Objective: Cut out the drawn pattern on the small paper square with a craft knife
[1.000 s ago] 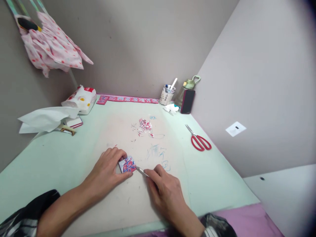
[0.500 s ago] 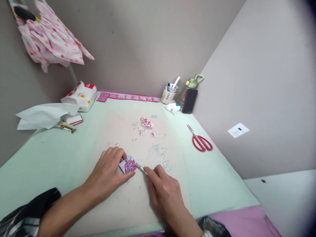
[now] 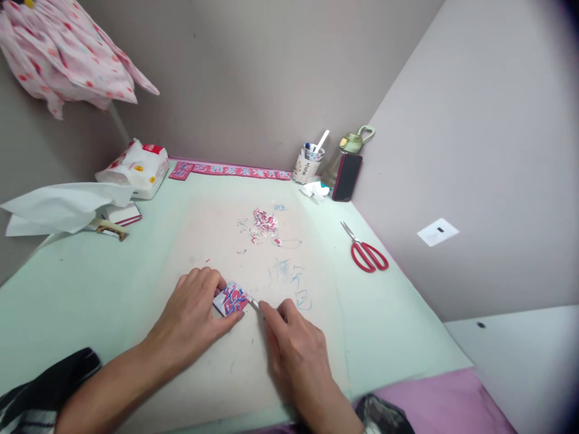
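Note:
A small square block (image 3: pixel 231 299), white with red and blue carved marks, lies on the pale mat (image 3: pixel 190 386). My left hand (image 3: pixel 194 307) grips it between the thumb below and the fingers above. In my right hand (image 3: pixel 294 343) is a thin metal carving knife (image 3: pixel 256 303), the index finger stretched along it. Its tip meets the right edge of the block. Beyond the hands sits a pile of red and white shavings (image 3: pixel 265 223). Blue pen marks (image 3: pixel 303 299) show on the mat right of the block.
Red-handled scissors (image 3: pixel 370 257) lie at the right. At the back stand a pen cup (image 3: pixel 307 166), a green bottle (image 3: pixel 350 143), a phone (image 3: pixel 347 178) and a row of red carved tiles (image 3: pixel 244 172). Tissues (image 3: pixel 138 169) and a box cutter (image 3: pixel 108 229) are at the left.
The view has shifted slightly, so most things appear a little further left and higher. Both hands keep their hold, and the knife tip stays at the block's right edge.

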`<state>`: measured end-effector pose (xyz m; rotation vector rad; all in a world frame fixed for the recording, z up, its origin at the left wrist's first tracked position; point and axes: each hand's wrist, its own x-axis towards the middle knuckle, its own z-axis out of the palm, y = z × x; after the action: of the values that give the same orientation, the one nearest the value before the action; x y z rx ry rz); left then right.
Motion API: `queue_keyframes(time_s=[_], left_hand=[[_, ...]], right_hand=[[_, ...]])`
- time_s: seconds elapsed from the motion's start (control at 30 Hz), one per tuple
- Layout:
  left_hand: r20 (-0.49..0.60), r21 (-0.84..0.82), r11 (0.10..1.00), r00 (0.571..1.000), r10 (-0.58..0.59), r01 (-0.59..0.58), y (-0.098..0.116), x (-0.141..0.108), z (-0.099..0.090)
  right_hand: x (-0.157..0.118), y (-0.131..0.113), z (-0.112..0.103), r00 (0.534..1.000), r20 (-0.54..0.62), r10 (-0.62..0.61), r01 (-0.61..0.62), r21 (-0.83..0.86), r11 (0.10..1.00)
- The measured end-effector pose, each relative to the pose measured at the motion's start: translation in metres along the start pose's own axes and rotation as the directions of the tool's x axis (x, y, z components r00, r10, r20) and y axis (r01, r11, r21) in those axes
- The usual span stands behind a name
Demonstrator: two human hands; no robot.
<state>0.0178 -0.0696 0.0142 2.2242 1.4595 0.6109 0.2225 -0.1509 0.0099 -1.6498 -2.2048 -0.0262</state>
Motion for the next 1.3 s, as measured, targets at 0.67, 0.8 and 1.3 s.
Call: queue_keyframes(time_s=[0.67, 0.8, 1.3], left_hand=[[0.049, -0.021, 0.999, 0.998, 0.035, -0.034, -0.008, -0.001, -0.003], [0.055, -0.027, 0.998, 0.997, 0.063, -0.061, -0.014, -0.001, -0.002], [-0.009, -0.065, 0.994, 0.997, 0.083, -0.083, -0.020, -0.006, 0.003]], right_hand=[[-0.001, -0.002, -0.001, 0.999, -0.034, 0.005, -0.005, 0.019, 1.000], [-0.001, 0.000, -0.003, 0.999, -0.030, -0.027, 0.027, 0.010, 1.000], [0.004, 0.014, -0.015, 0.994, 0.074, -0.083, 0.075, 0.106, 0.992]])
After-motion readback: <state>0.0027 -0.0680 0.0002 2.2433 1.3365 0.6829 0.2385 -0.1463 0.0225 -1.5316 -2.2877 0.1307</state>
